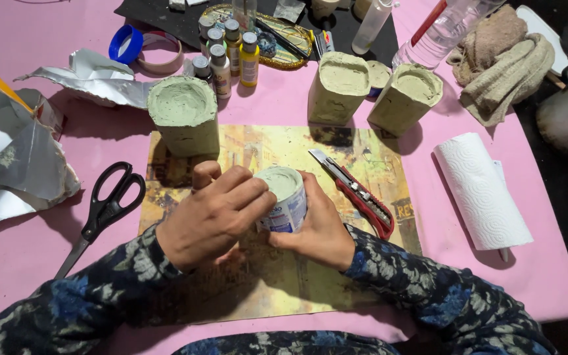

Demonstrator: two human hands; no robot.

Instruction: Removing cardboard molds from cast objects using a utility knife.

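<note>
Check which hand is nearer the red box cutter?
Right. The right hand sits just beside the red box cutter, holding the small cup; the left hand is beyond the cup.

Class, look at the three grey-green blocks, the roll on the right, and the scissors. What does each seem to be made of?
Three grey-green blocks: probably cast cement or plaster; matte, rough, grainy. Roll: white paper towel, embossed pattern. Scissors: black, likely plastic handles, grey metal-looking blades.

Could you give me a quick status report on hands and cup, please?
Both hands, left and right, wrapped round cup over mat. Cup filled with pale paste. Knife just right; scissors left.
</note>
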